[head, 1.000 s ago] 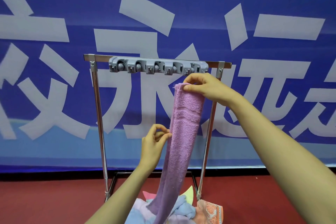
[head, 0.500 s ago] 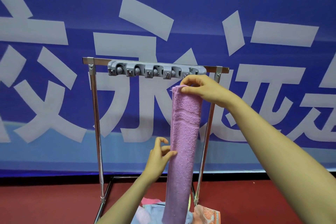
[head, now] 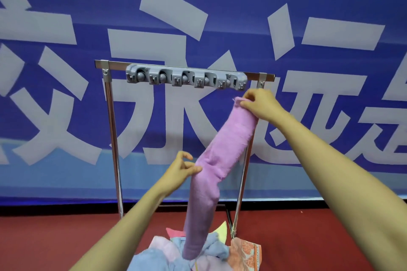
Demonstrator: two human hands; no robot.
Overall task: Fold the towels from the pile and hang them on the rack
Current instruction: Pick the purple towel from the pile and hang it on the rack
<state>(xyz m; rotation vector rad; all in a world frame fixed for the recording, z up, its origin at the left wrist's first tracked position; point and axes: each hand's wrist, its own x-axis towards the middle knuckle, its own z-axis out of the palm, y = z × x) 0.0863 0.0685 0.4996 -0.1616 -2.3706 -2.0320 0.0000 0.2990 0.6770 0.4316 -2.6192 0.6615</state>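
Below the rack, right hand pinches purple towel high; left hand seemingly pinches its middle.

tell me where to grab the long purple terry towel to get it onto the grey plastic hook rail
Probably best to take the long purple terry towel by its narrow top end, from the right, as the right hand does: that end sits just below the grey plastic hook rail. The left hand pinching its left edge midway steadies the hanging strip.
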